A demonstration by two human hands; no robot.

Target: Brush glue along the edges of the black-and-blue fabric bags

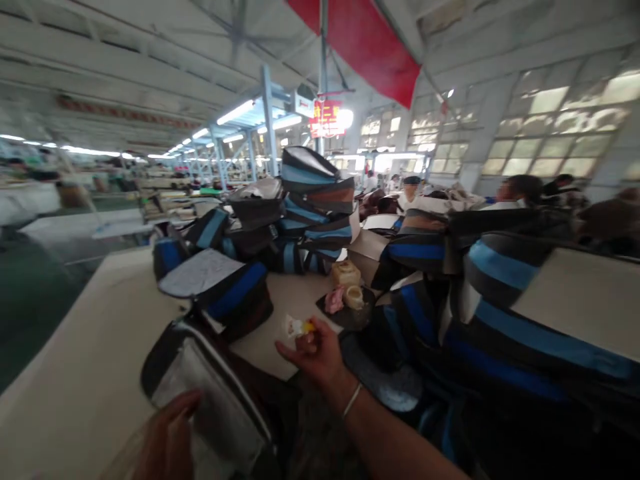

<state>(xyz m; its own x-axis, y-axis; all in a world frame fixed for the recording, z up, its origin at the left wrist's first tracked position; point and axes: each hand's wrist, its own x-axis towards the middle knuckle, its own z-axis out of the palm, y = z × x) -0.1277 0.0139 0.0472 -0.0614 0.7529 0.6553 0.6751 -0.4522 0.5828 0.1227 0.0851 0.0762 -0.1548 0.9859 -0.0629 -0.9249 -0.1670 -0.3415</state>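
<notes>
The left hand point(167, 437) rests open against the grey-lined, black-edged open bag point(210, 393) on the beige table point(85, 373). The right hand point(315, 353) pinches a small yellow-and-white tag point(300, 327); fitting it into the bag likely needs careful alignment.

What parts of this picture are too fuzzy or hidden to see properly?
- Head view: the small yellow and white thing in the right hand is blurred; what it is cannot be told.
- The left hand on the open bag is cut off by the bottom edge.
- Small tan and pink items on the table are too blurred to name.
- The red sign is unreadable.
</notes>
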